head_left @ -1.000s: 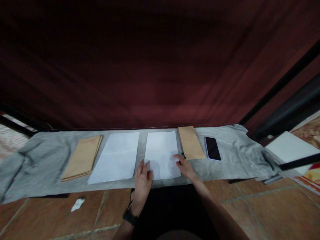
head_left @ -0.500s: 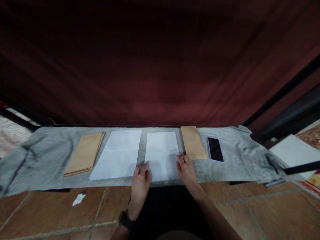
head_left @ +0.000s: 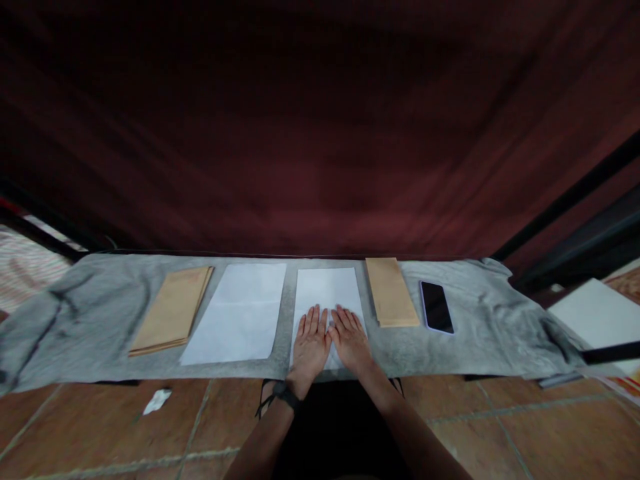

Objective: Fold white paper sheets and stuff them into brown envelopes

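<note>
Both of my hands lie flat, side by side, on a white sheet of paper [head_left: 327,288] in the middle of a grey cloth [head_left: 90,313]. My left hand [head_left: 310,343] has its fingers stretched out on the sheet's near left part. My right hand [head_left: 349,340] rests open just to the right of it, thumbs almost touching. Neither hand holds anything. A second white sheet [head_left: 240,312] lies to the left, and a brown envelope [head_left: 391,292] lies to the right of the sheet under my hands.
A stack of brown envelopes [head_left: 173,310] sits at the left of the cloth. A dark phone [head_left: 437,307] lies right of the single envelope. A dark red curtain [head_left: 320,133] hangs behind. A paper scrap [head_left: 157,401] lies on the tiled floor.
My hands have moved from the sheet's near corners to its middle, coming together and flattening on the paper. The view has shifted slightly.
</note>
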Demonstrator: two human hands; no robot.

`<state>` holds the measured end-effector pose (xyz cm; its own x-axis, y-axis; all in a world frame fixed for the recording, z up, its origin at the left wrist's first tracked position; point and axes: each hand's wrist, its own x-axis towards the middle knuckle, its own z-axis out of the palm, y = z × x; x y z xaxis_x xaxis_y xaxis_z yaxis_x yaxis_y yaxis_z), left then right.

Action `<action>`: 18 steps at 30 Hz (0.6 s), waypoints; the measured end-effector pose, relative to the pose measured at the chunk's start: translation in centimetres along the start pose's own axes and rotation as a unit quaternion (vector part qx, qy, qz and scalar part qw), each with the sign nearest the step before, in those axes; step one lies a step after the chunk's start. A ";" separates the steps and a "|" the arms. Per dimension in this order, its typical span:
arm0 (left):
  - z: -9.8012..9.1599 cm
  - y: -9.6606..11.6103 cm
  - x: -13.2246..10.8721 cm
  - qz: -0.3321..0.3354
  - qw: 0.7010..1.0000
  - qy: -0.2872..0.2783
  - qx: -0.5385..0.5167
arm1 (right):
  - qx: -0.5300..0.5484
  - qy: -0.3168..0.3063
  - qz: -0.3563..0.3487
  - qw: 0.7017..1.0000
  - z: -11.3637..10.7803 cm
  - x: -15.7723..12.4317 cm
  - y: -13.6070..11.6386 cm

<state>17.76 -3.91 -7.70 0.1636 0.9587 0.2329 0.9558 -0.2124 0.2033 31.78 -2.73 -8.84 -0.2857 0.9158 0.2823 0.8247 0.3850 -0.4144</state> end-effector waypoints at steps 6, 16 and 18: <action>0.1 -1.4 -1.0 -0.060 0.997 0.043 0.000 | -0.034 0.022 0.020 0.999 -0.2 -1.0 1.3; -0.1 -2.0 -1.9 -0.105 0.988 0.110 0.008 | -0.037 0.063 0.053 0.996 -1.0 -4.4 2.9; -0.2 -1.6 -0.8 -0.089 0.990 0.108 0.003 | -0.028 0.066 0.062 0.995 -1.2 -4.3 2.8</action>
<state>16.07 -4.38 -8.04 -0.0622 0.9176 0.3926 0.9665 -0.0427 0.2530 35.91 -5.74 -10.23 -0.1159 0.9313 0.3453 0.8761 0.2596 -0.4062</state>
